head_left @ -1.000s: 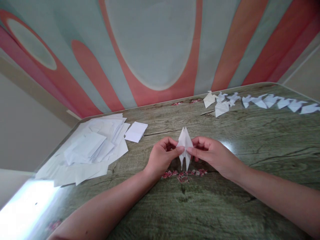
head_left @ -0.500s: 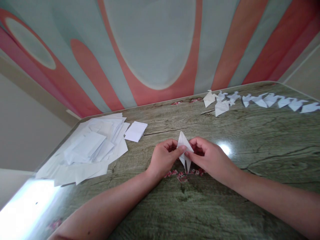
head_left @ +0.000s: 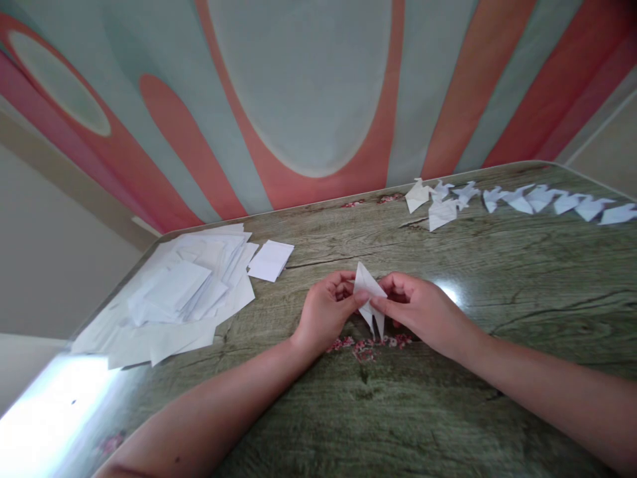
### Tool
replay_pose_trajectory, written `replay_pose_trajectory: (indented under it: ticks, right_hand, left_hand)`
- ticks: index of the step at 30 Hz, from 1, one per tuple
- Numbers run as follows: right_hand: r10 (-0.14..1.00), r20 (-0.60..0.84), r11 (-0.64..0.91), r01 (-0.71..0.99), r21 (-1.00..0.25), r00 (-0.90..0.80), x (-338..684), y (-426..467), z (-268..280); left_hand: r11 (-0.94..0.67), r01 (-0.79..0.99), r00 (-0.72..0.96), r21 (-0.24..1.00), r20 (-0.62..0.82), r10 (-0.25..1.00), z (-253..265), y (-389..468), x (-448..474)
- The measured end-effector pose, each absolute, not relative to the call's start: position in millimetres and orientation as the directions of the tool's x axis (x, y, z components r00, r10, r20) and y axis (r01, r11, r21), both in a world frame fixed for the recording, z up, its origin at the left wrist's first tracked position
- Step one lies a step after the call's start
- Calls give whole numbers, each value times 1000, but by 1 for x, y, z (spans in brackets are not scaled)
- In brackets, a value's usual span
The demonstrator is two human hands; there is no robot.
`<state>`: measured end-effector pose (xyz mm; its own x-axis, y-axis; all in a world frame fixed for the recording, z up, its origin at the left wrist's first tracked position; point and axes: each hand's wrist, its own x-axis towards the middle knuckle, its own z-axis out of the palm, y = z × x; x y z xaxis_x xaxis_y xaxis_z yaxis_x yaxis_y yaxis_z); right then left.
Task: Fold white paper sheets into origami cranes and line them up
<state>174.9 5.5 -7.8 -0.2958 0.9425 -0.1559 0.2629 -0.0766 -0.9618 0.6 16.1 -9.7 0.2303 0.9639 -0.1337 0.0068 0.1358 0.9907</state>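
Between my two hands is a folded white paper (head_left: pixel 367 284), a narrow diamond with a point at the top and two thin split points at the bottom. My left hand (head_left: pixel 331 309) pinches its left edge, with the thumb lying across the front. On the right edge, my right hand (head_left: pixel 415 309) pinches it too, thumb on the front and fingers curled behind. Both thumb tips come close together near the middle of the paper. The fingers behind the fold are partly hidden.
Loose white paper sheets (head_left: pixel 199 338) lie in a heap on the left of the wood-patterned table (head_left: pixel 323 425). Beside them sits a small stack of white squares (head_left: pixel 271 260). Several folded paper birds (head_left: pixel 442 214) line the back right, near the patterned wall (head_left: pixel 318 79).
The folded paper has tilted slightly, its two lower points swinging to the right. Both hands keep hold of it and have shifted only a little.
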Motion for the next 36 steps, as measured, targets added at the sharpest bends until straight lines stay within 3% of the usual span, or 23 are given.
replay_pose_trajectory:
  ticks: [3, 7, 10, 14, 18, 24, 28, 36]
  right_hand:
    - [951, -100, -20, 267, -964, -291, 175, 9, -12]
    - [974, 45, 150, 483, -863, -222, 175, 17, -20]
    - [969, 134, 233, 583, -779, -209, 175, 22, -26]
    - [927, 239, 372, 639, -673, -289, 177, 24, -31]
    - [858, 378, 512, 633, -581, -346, 181, 22, -33]
    - [645, 495, 763, 515, -390, -582, 188, 10, -25]
    - [593, 455, 804, 516, -295, -664, 192, 4, -19]
    - [564, 459, 825, 498, -267, -686, 195, 5, -13]
  left_hand:
    - [103, 63, 234, 993, -115, 965, -12, 19, 0]
    - [-76, 329, 163, 941, 23, 986, -13, 23, -1]
    - [-309, 588, 227, 747, 214, 950, -13, 25, -4]
    - [-611, 617, 503, 496, 348, 791, -12, 25, -12]
    - [-769, 532, 747, 354, 231, 624, -10, 23, -23]
    - [-810, 560, 826, 174, -35, 563, 6, 16, -37]
    - [-817, 545, 838, 189, -97, 537, 10, 13, -44]
    - [-802, 532, 837, 272, -25, 546, 2, 16, -49]
